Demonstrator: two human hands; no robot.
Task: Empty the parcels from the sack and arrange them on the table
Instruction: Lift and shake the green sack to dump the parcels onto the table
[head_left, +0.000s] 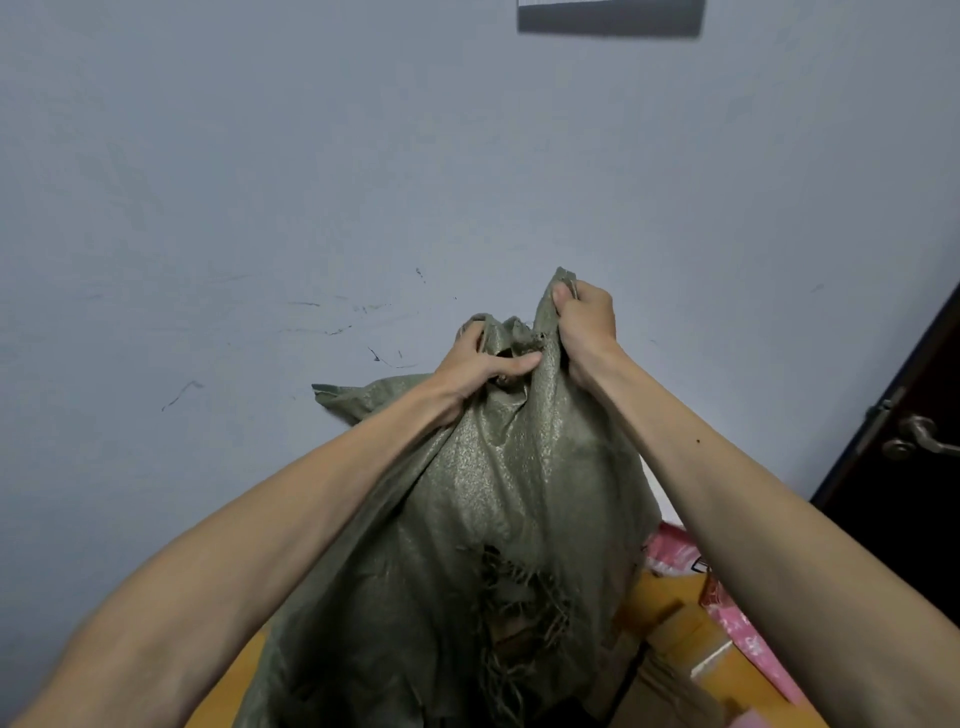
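Against a pale blue-grey wall marked with dark scuffs and scratches, a green woven sack hangs upright over the counter, a yellow-orange wooden surface showing only at the bottom edge. The left hand has its fingers curled into the bunched cloth at the sack's top. The right hand, a little higher, grips a gathered corner in a tight fist. A frayed tear gapes low in the sack's front. Just right of the sack, pink parcels and a cardboard box lie on the counter. A dark door with a metal lever handle stands at the right edge, and a grey panel sits high on the wall.
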